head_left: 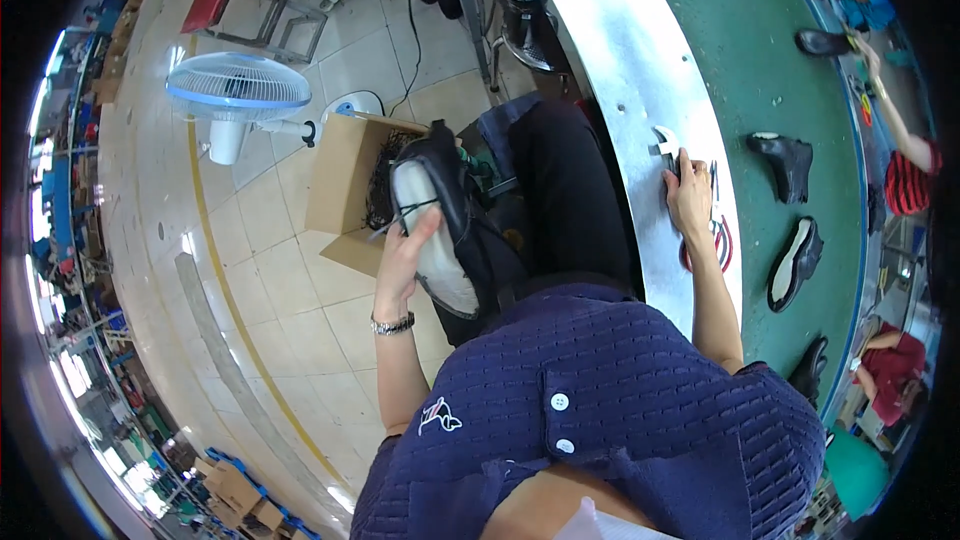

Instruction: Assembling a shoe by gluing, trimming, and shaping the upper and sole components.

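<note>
My left hand (402, 265) is closed around a black shoe (455, 190) that leans against my lap, its pale underside turned up. Dark cord crosses that underside near my thumb. Out to the right, my right hand (688, 198) rests on the metal bench with its fingers closed on the handle of a hammer (665, 142). The hammer's head points away from me; my fingers hide much of its handle. Beside this hand lies a red-handled cutting tool (724, 245), partly covered by my wrist.
An opened cardboard box (345, 175) with dark stringy material stands left of my knees. Behind it is a blue-and-white fan (238, 85). Right of the metal bench (640, 30), black boots (785, 165) and a shoe (795, 265) lie on a green surface. Other people work beyond.
</note>
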Tool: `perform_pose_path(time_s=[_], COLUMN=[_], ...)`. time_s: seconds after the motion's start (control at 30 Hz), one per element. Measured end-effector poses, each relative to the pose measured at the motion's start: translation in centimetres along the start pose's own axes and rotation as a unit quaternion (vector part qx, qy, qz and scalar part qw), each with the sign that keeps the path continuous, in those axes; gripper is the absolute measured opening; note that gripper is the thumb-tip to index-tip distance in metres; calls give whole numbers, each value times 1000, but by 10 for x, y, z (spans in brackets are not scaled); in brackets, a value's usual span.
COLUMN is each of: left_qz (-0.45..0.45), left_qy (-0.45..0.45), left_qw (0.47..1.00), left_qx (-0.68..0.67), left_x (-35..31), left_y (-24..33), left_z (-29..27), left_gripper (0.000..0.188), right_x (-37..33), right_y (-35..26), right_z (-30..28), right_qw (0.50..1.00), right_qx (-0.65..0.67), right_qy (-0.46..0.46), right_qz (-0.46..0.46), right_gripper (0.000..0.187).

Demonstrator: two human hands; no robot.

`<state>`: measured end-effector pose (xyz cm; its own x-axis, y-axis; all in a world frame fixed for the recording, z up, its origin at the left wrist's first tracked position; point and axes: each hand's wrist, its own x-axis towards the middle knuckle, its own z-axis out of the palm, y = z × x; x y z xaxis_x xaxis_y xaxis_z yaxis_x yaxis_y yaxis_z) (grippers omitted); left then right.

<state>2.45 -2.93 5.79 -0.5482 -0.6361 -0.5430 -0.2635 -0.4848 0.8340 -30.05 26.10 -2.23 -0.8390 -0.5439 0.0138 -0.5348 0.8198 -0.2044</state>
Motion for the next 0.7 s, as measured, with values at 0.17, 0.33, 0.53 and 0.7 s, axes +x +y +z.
perform_pose_path(time_s=[0.17, 0.33, 0.53, 0.7], left_qz=[7, 4, 92, 127], left_qy=[-53, -84, -69, -83], left_qw=[998, 996, 988, 987], left_qx=[18, 40, 105, 47], left_x=[19, 29, 36, 32], left_y=[17, 14, 10, 7], left_z=[21, 19, 26, 22], left_gripper=[65, 78, 91, 75], right_x=[28, 36, 39, 44], right_y=[0, -95, -199, -246], right_z=[-28, -93, -125, -118], right_qw=[857, 653, 682, 586], right_qx=[438, 672, 513, 529], right_qy=[-154, -275, -521, -613], right_qz=[224, 216, 6, 33], right_gripper=[36, 54, 73, 72])
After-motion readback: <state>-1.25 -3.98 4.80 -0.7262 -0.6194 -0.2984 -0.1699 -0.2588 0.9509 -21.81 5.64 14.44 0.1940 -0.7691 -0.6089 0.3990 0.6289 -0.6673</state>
